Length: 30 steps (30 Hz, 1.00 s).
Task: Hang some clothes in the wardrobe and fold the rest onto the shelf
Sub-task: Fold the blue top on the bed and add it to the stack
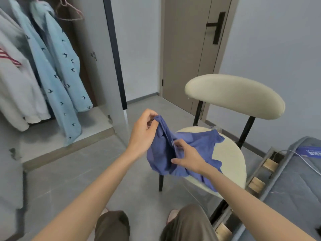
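Note:
A blue-purple shirt (196, 145) lies half on the seat of a cream chair (231, 159) and half lifted above its front edge. My left hand (143, 134) pinches the shirt's raised top edge between thumb and fingers. Just right of it, my right hand (186, 156) grips the shirt's middle fold. To the left stands the open wardrobe (97, 70); in it hang two light-blue bird-print garments (59, 70), a white garment (15, 87) and an empty pink hanger (69, 9).
A closed beige door (189, 49) with a black handle stands behind the chair. A bed with a grey mattress (295, 188) and wooden slats fills the right corner, a white cable across it. Grey tile floor (73, 180) lies between me and the wardrobe.

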Available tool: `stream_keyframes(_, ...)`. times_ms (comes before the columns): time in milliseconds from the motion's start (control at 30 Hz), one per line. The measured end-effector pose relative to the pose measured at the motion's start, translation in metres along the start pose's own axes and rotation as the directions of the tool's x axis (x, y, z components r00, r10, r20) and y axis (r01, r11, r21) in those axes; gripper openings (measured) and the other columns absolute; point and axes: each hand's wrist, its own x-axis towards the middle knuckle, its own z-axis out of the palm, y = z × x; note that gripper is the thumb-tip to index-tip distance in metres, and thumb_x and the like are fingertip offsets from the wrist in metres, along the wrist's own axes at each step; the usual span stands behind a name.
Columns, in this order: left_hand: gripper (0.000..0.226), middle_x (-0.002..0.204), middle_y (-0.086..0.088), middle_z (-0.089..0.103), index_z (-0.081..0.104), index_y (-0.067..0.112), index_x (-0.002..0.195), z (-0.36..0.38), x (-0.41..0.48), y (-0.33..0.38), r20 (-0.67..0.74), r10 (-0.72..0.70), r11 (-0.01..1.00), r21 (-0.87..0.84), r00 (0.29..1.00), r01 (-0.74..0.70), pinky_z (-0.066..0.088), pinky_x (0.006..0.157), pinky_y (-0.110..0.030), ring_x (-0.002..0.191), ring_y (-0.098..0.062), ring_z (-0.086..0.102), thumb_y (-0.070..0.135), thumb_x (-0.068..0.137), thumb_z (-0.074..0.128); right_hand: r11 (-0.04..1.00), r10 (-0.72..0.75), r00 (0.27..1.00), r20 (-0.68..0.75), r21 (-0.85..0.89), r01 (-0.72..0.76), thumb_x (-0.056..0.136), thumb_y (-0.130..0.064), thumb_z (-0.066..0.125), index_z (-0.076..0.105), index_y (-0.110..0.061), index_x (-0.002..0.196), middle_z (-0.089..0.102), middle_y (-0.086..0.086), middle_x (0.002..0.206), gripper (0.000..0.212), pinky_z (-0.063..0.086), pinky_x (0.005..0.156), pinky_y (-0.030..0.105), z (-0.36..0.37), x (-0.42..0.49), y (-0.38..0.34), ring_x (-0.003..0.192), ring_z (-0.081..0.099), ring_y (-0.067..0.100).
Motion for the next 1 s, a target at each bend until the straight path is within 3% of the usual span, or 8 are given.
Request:
stream_keyframes(100,0.013,0.083,0.011,0.059,0.051,0.016,0.091,-0.034,0.008,0.029,-0.105,0.021,0.998,-0.065,0.994,-0.028,0.042,0.068,-0.013,0.079,-0.004,0.057,0.005,0.097,0.048,0.995,0.003,0.989,-0.150,-0.094,-0.017,0.083,-0.006,0.055,0.048,-0.022,0.098,0.062,-0.005,0.087,0.022,0.047,0.075,0.040,0.002,0.000,-0.027,0.084,0.056,0.023)
stream_keyframes(167,0.007,0.083,0.009,0.057,0.050,0.012,0.095,-0.057,0.011,0.046,-0.180,0.028,0.994,-0.096,0.983,-0.046,0.041,0.066,-0.009,0.077,-0.002,0.055,0.007,0.098,0.046,0.982,0.019,0.976,-0.217,-0.179,-0.059,0.082,-0.006,0.050,0.044,-0.024,0.091,0.055,-0.008,0.077,0.021,0.044,0.066,0.039,-0.002,0.000,-0.048,0.076,0.050,0.025)
stream_keyframes(367,0.008,0.086,0.008,0.054,0.047,0.015,0.100,-0.126,0.014,0.072,-0.376,0.019,0.995,-0.086,0.926,-0.055,0.042,0.070,-0.009,0.079,-0.002,0.053,0.012,0.101,0.040,0.968,0.028,0.946,-0.322,-0.227,-0.106,0.077,-0.008,0.052,0.055,-0.022,0.086,0.068,0.005,0.092,0.017,0.048,0.069,0.037,-0.020,0.005,-0.112,0.087,0.058,0.031)
stream_keyframes(533,0.011,0.088,0.003,0.053,0.046,0.019,0.099,-0.185,0.010,0.074,-0.470,-0.014,0.997,-0.072,0.883,-0.022,0.040,0.077,-0.028,0.080,-0.013,0.050,0.017,0.102,0.035,0.961,0.045,0.980,-0.196,-0.259,-0.096,0.076,-0.011,0.056,0.059,-0.023,0.091,0.067,0.000,0.094,0.020,0.050,0.073,0.033,-0.031,0.019,-0.158,0.090,0.060,0.027)
stream_keyframes(633,0.011,0.082,0.007,0.053,0.047,0.022,0.101,-0.217,0.002,0.074,-0.510,0.004,0.996,0.078,0.860,0.041,0.040,0.073,-0.033,0.078,-0.015,0.050,0.020,0.101,0.035,0.924,0.044,0.999,0.011,-0.381,-0.037,0.077,-0.008,0.062,0.061,-0.020,0.097,0.067,0.003,0.101,0.023,0.051,0.078,0.030,-0.034,0.024,-0.183,0.090,0.059,0.022)
stream_keyframes(733,0.017,0.093,0.005,0.056,0.050,0.019,0.108,-0.246,-0.005,0.065,-0.572,-0.014,0.947,0.256,0.820,0.195,0.043,0.077,-0.036,0.086,-0.020,0.052,0.025,0.101,0.035,0.912,0.037,0.992,0.120,-0.409,0.015,0.078,-0.007,0.064,0.060,-0.020,0.092,0.068,0.003,0.101,0.020,0.046,0.075,0.024,-0.029,0.027,-0.203,0.087,0.058,0.019)
stream_keyframes(867,0.022,0.101,0.002,0.056,0.052,0.016,0.114,-0.271,-0.010,0.046,-0.597,-0.042,0.914,0.300,0.801,0.272,0.037,0.073,-0.031,0.091,-0.019,0.051,0.024,0.102,0.035,0.963,-0.037,0.997,0.073,-0.263,0.055,0.078,-0.003,0.061,0.065,-0.020,0.084,0.071,0.003,0.092,0.018,0.047,0.069,0.019,-0.026,0.033,-0.223,0.084,0.060,0.016)
stream_keyframes(1000,0.023,0.102,0.000,0.056,0.054,0.011,0.114,-0.285,-0.001,0.038,-0.594,-0.020,0.933,0.277,0.804,0.228,0.037,0.075,-0.028,0.090,-0.016,0.050,0.021,0.102,0.037,0.985,-0.111,0.987,-0.120,-0.147,0.093,0.086,-0.005,0.049,0.069,-0.012,0.085,0.066,0.005,0.085,0.021,0.038,0.070,0.026,-0.032,0.041,-0.241,0.083,0.055,0.019)
